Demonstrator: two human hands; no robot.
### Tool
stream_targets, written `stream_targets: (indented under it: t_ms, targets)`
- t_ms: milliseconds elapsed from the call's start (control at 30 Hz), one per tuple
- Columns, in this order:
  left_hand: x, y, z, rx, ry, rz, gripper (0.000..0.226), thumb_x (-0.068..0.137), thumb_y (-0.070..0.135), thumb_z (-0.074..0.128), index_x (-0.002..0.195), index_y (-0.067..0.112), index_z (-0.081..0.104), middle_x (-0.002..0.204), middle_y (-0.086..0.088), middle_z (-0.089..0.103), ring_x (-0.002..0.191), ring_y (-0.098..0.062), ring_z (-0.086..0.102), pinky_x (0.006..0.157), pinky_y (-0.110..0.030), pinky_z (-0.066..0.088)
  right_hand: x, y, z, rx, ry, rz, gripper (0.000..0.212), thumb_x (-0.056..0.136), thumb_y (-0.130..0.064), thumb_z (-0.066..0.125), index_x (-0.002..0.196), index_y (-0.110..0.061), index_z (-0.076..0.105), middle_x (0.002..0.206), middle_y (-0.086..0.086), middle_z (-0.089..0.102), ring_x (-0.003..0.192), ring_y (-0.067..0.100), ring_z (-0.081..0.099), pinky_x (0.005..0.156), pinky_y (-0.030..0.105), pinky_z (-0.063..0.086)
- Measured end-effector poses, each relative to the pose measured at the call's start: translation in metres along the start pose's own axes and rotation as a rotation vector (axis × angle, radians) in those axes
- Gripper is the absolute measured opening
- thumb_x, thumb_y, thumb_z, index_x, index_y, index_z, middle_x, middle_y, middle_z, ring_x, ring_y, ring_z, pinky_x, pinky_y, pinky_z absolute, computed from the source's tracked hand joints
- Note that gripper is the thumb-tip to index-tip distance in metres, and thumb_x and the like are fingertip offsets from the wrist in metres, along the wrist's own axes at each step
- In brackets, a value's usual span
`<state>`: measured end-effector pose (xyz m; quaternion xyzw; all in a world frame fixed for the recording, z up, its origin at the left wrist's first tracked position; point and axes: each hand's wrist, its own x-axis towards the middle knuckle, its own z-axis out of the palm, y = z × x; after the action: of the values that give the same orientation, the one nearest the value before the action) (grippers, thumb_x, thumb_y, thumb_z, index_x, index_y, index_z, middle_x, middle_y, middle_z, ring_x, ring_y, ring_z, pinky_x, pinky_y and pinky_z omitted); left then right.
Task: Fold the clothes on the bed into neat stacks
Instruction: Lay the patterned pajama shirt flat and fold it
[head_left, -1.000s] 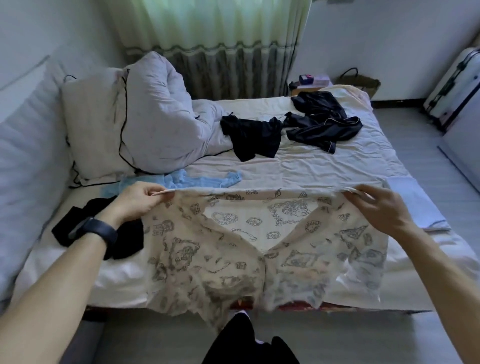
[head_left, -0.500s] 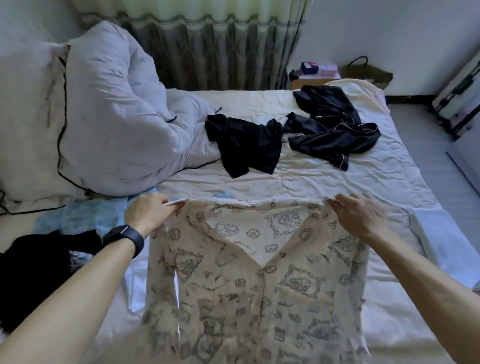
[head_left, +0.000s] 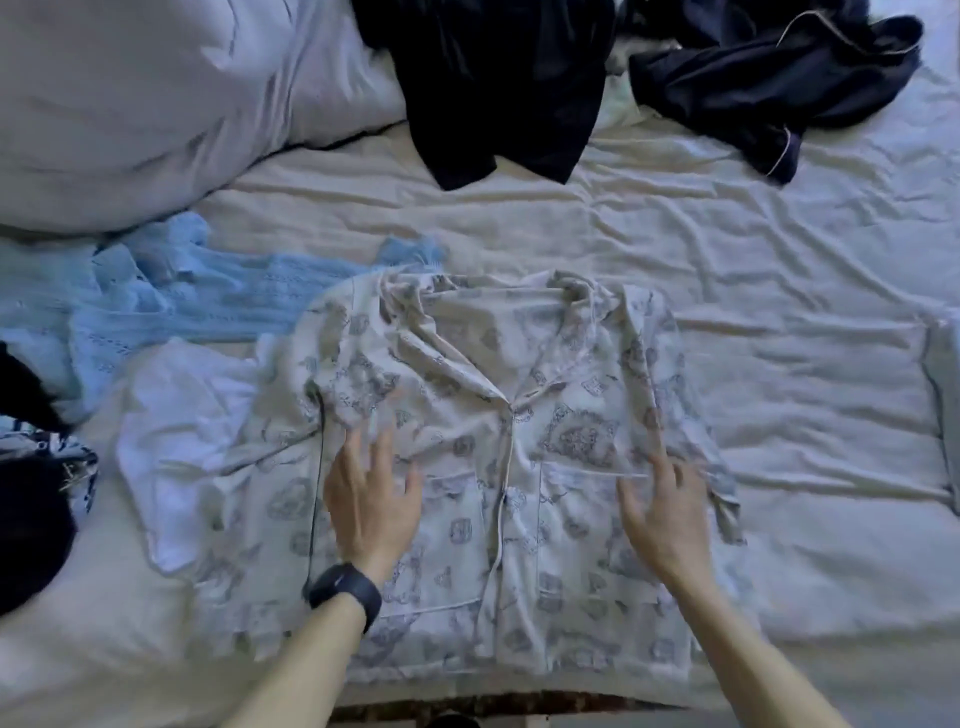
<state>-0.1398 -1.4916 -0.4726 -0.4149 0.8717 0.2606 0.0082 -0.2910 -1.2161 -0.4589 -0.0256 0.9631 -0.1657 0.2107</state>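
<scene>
Head view: looks straight down on the bed from its near edge.
Bed (head_left: 727, 249): a cream sheet, creased all over, fills nearly the whole frame and carries all the clothes.
Duvet (head_left: 130, 104): a pale grey bundle heaped in the far left corner.
Printed shirt (head_left: 467, 353): the task's garment. It lies spread front-up in the middle of the bed near the near edge, with its collar towards the far side, its front closed and a chest pocket on each side.
Black garment (head_left: 498, 88): crumpled at the far side, beyond the shirt's collar and well apart from it.
Navy garment (head_left: 769, 78): has pale piping, and is crumpled just beside the black one at far right.
Blue knit (head_left: 197, 296): pale blue, lying left of the shirt and touching its shoulder.
White garment (head_left: 192, 415): partly under the shirt's left sleeve.
Left hand (head_left: 371, 499): palm down on the shirt's left front, fingers (head_left: 385, 447) straight and spread, gripping nothing (blurred by motion).
Right hand (head_left: 665, 509): palm down on the right front at the pocket's top edge, fingers (head_left: 657, 457) straight and spread, holding nothing.
Wristband (head_left: 345, 590): black, on the left wrist, with a pale mark too small to read.
Shirt print: grey emblem-like motifs, too blurred to read any writing.
</scene>
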Motion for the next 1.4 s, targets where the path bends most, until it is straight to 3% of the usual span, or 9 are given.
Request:
stream_targets:
  t_ms: [200,367,467,600,733,900,1000,1233,1400]
  targets:
    - [-0.141,-0.075,0.011,-0.147,-0.101,-0.67,0.07,0.087,0.052,0.067,0.141,0.02,0.037,0.145,-0.016,0.039,0.129,-0.037,0.042,0.098,-0.054,0.045,-0.119,0.097,0.032,0.084,-0.073,0.566,0.076,0.085,-0.06,0.069,0.134,-0.005,0.052,0.137,0.022,0.051,0.132,0.038,0.043,0.111,0.052,0.035]
    - [-0.148,-0.115,0.005,-0.116,-0.223,-0.654,0.073,0.08,0.071,0.065,0.126,0.017,0.049,0.126,-0.008,0.059,0.104,-0.031,0.058,0.087,-0.044,0.05,-0.125,0.121,0.042,0.286,-0.248,0.581,0.078,0.083,-0.071,0.068,0.132,-0.011,0.058,0.13,0.009,0.063,0.124,0.036,0.057,0.094,0.043,0.045]
    - [-0.149,-0.132,0.001,-0.187,-0.411,-0.543,0.07,0.085,0.069,0.062,0.116,0.007,0.064,0.114,-0.011,0.07,0.098,-0.032,0.065,0.088,-0.043,0.054,-0.13,0.131,0.043,0.431,-0.145,0.407,0.037,0.09,-0.053,0.07,0.086,-0.016,0.067,0.084,-0.004,0.067,0.089,0.028,0.063,0.068,0.034,0.044]
    - [-0.169,-0.141,-0.016,-0.201,-0.305,-0.404,0.062,0.089,0.058,0.062,0.085,-0.004,0.058,0.072,-0.018,0.058,0.067,-0.031,0.055,0.061,-0.034,0.037,-0.153,0.146,0.036,0.685,-0.082,0.355,0.023,0.099,-0.033,0.065,0.103,-0.011,0.065,0.088,0.002,0.064,0.077,0.018,0.062,0.074,0.039,0.057]
    - [-0.18,-0.155,-0.042,-0.351,-0.168,-0.362,0.032,0.092,0.043,0.067,0.09,0.012,0.063,0.081,-0.001,0.061,0.076,-0.02,0.056,0.071,-0.032,0.04,-0.177,0.175,0.025,0.805,-0.011,0.364,0.02,0.099,-0.024,0.066,0.091,-0.005,0.067,0.077,0.003,0.061,0.066,0.012,0.062,0.062,0.026,0.06]
    - [-0.202,-0.176,-0.034,-0.308,-0.217,-0.427,0.018,0.095,0.029,0.068,0.081,0.019,0.061,0.079,0.0,0.062,0.08,-0.02,0.055,0.064,-0.029,0.039,-0.191,0.204,0.049,0.605,-0.143,0.445,0.021,0.099,-0.021,0.06,0.097,-0.002,0.068,0.095,0.022,0.07,0.095,0.043,0.066,0.092,0.064,0.053]
    - [-0.215,-0.188,-0.016,-0.331,-0.258,-0.484,0.011,0.097,0.014,0.063,0.101,0.004,0.066,0.091,-0.012,0.065,0.087,-0.025,0.058,0.072,-0.036,0.045,-0.191,0.208,0.067,0.591,-0.143,0.515,0.016,0.096,-0.021,0.058,0.101,-0.007,0.067,0.102,0.019,0.07,0.101,0.04,0.066,0.091,0.059,0.056]
    - [-0.242,-0.187,0.014,-0.327,-0.257,-0.556,0.032,0.088,0.049,0.072,0.087,0.017,0.07,0.084,0.005,0.071,0.081,-0.018,0.063,0.066,-0.032,0.043,-0.196,0.212,0.076,0.47,-0.15,0.423,0.02,0.089,-0.04,0.074,0.083,-0.021,0.073,0.072,-0.001,0.075,0.068,0.019,0.073,0.077,0.041,0.06]
    - [-0.251,-0.193,0.004,-0.264,-0.174,-0.59,0.028,0.086,0.038,0.077,0.098,0.017,0.064,0.095,-0.005,0.072,0.086,-0.026,0.066,0.078,-0.038,0.05,-0.203,0.228,0.071,0.384,-0.155,0.396,0.021,0.094,-0.035,0.066,0.086,-0.017,0.071,0.076,0.001,0.075,0.076,0.022,0.072,0.082,0.04,0.054]
